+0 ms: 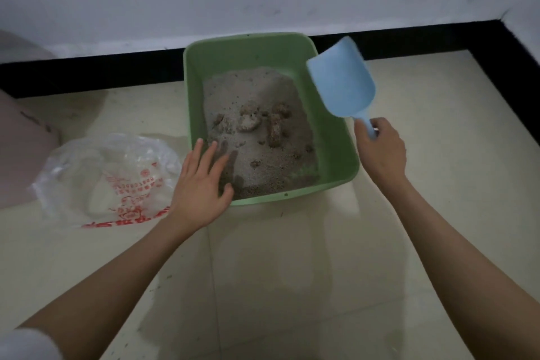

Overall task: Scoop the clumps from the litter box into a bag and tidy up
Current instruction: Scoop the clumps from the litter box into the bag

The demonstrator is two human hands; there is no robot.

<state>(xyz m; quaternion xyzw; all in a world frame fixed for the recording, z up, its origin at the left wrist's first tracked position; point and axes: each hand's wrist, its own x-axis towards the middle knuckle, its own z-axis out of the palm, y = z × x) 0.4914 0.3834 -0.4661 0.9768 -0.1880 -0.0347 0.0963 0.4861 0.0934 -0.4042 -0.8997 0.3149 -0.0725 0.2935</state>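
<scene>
A green litter box [336, 137] stands on the tiled floor against the wall, holding grey litter with several brown clumps [274, 128] near its middle. My left hand [201, 181] lies with straight fingers over the box's near left corner. My right hand [382, 149] grips the handle of a light blue scoop [340, 82], whose empty bowl is raised above the box's right rim. A clear plastic bag [108, 178] with red print lies crumpled on the floor to the left of the box.
A pinkish container [20, 149] stands at the far left beside the bag. A black skirting [87, 73] runs along the white wall behind the box and down the right side. Bare cream tiles [277, 272] spread in front of the box.
</scene>
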